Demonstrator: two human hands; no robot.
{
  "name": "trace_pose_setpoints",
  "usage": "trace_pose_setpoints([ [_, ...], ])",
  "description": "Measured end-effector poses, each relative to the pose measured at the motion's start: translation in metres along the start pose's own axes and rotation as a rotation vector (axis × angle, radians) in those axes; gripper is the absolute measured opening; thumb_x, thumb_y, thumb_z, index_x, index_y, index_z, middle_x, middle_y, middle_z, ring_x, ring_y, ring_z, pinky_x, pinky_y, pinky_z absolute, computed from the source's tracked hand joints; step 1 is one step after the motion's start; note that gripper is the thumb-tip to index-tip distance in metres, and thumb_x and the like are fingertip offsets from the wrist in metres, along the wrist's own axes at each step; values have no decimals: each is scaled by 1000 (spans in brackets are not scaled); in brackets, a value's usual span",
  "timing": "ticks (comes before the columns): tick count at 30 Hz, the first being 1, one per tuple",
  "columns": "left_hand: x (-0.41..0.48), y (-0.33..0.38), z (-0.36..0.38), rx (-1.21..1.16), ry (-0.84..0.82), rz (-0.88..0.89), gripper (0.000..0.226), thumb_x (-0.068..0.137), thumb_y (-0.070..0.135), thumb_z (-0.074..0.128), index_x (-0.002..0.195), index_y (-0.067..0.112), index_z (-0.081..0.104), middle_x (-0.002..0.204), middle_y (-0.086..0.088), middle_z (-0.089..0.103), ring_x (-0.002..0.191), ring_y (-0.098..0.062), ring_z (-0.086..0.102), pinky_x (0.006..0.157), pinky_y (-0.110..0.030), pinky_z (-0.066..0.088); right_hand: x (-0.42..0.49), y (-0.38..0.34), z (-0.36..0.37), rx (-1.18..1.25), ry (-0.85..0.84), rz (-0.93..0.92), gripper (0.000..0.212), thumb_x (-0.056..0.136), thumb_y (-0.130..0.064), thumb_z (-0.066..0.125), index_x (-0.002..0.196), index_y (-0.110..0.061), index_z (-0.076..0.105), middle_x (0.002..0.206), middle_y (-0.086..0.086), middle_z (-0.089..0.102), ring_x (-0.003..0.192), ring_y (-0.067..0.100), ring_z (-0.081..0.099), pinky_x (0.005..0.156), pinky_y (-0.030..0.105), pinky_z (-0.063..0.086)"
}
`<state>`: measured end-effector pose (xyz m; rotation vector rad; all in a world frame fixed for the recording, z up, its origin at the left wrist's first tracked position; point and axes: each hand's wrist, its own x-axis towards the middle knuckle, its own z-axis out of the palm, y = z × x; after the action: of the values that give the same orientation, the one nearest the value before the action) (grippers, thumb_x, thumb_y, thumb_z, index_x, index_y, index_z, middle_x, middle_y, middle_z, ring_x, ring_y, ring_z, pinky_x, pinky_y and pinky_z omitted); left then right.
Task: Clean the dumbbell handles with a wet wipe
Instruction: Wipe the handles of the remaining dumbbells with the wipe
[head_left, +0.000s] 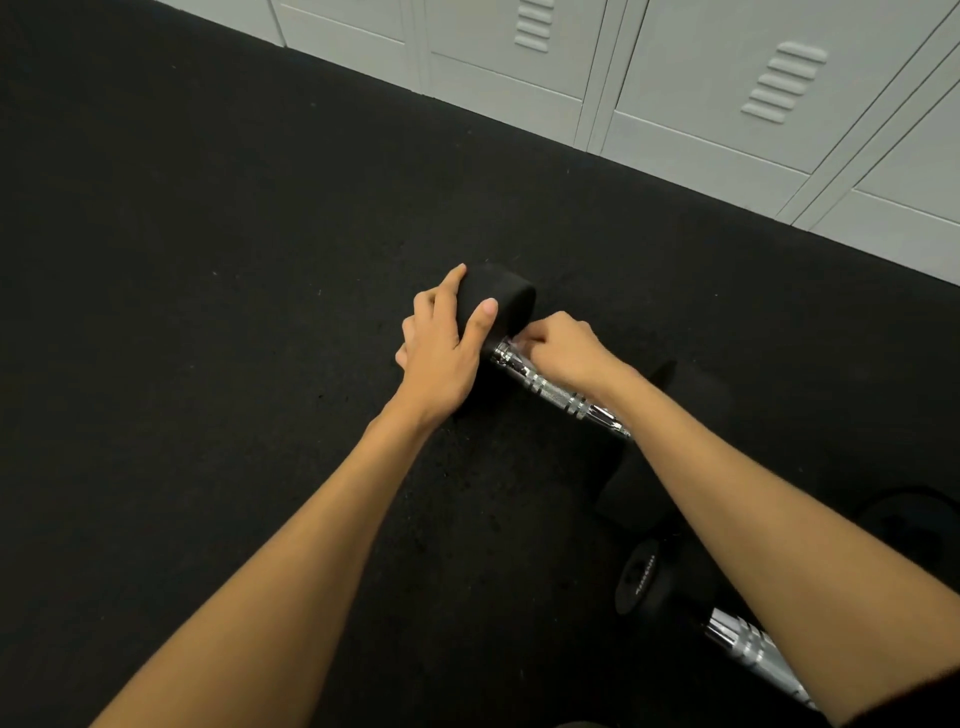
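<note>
A black dumbbell lies on the dark rubber floor, its chrome handle (558, 392) running from centre toward the lower right. My left hand (449, 343) grips the dumbbell's far black head (511, 299), fingers wrapped over its top. My right hand (563, 348) is closed around the upper end of the handle, beside that head. A sliver of white wet wipe (514, 344) shows at its fingertips; the rest of the wipe is hidden inside the fist. The near head of this dumbbell is mostly covered by my right forearm.
A second dumbbell (748, 647) with a chrome handle and black head (647, 577) lies at the lower right, partly under my right arm. Another dark round weight (914, 519) sits at the right edge. Grey metal lockers (727, 93) line the far side of the floor.
</note>
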<state>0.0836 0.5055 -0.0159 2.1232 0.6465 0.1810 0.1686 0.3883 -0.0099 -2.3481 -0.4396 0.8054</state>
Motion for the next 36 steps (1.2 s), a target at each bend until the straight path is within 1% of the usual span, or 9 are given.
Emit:
trace_pose_setpoints([
  [3, 1, -1, 0, -3, -7, 6, 58, 96, 56, 34, 149, 37, 18, 146, 3, 27, 136, -25, 24, 108, -49, 17, -21, 12, 9, -130, 56, -143, 35, 101, -21, 41, 133, -19, 54, 122, 11, 58, 103, 21, 58, 80, 29, 45],
  [5, 1, -2, 0, -8, -9, 12, 58, 96, 56, 34, 148, 37, 18, 146, 4, 27, 135, -24, 24, 108, -49, 17, -26, 17, 12, -116, 69, -157, 36, 102, -23, 39, 135, -21, 51, 118, 9, 59, 97, 18, 58, 78, 29, 47],
  [11, 1, -1, 0, -20, -20, 11, 58, 96, 55, 34, 149, 37, 18, 145, 5, 26, 135, -24, 23, 109, -49, 15, 9, 9, -5, 123, -143, 173, 29, 90, -19, 46, 100, -12, 72, 99, 11, 71, 96, 28, 66, 87, 40, 51],
  [13, 1, -2, -1, -24, -24, 15, 58, 96, 55, 34, 149, 37, 18, 145, 5, 26, 135, -24, 23, 109, -50, 15, 15, 8, -5, 128, -165, 188, 29, 87, -17, 47, 99, -5, 70, 98, 15, 71, 94, 31, 67, 88, 43, 52],
  [17, 1, -3, -1, -28, -26, 20, 57, 97, 54, 34, 149, 37, 18, 145, 5, 27, 135, -23, 24, 109, -50, 15, -1, -2, 11, -235, 22, -35, 23, 94, -15, 47, 111, -12, 63, 99, 9, 62, 82, 20, 60, 71, 33, 50],
  [20, 0, -5, -1, -37, -21, 24, 57, 96, 54, 35, 148, 38, 18, 144, 6, 27, 134, -22, 24, 109, -48, 15, -18, -4, 14, -245, 86, -155, 29, 99, -16, 44, 122, -13, 61, 101, 7, 60, 86, 18, 60, 73, 30, 49],
  [26, -2, -5, -2, -57, -18, 28, 56, 97, 53, 36, 148, 37, 20, 142, 6, 28, 134, -22, 24, 109, -48, 15, 18, 5, -6, 169, -200, 280, 34, 90, -17, 39, 107, -6, 66, 105, 16, 69, 94, 30, 66, 89, 43, 52],
  [31, -2, -5, -2, -55, -11, 27, 56, 96, 53, 37, 148, 37, 21, 142, 5, 29, 134, -22, 25, 108, -47, 16, 15, -4, -9, 264, -415, 354, 37, 97, -19, 31, 85, -3, 62, 74, 15, 64, 68, 26, 62, 68, 38, 50],
  [36, -2, -6, -3, -62, -12, 27, 56, 97, 53, 37, 148, 36, 21, 140, 5, 30, 132, -21, 26, 108, -47, 16, 29, 1, -2, 140, -195, 240, 28, 88, -18, 44, 94, -2, 66, 88, 17, 69, 82, 32, 68, 76, 41, 56],
])
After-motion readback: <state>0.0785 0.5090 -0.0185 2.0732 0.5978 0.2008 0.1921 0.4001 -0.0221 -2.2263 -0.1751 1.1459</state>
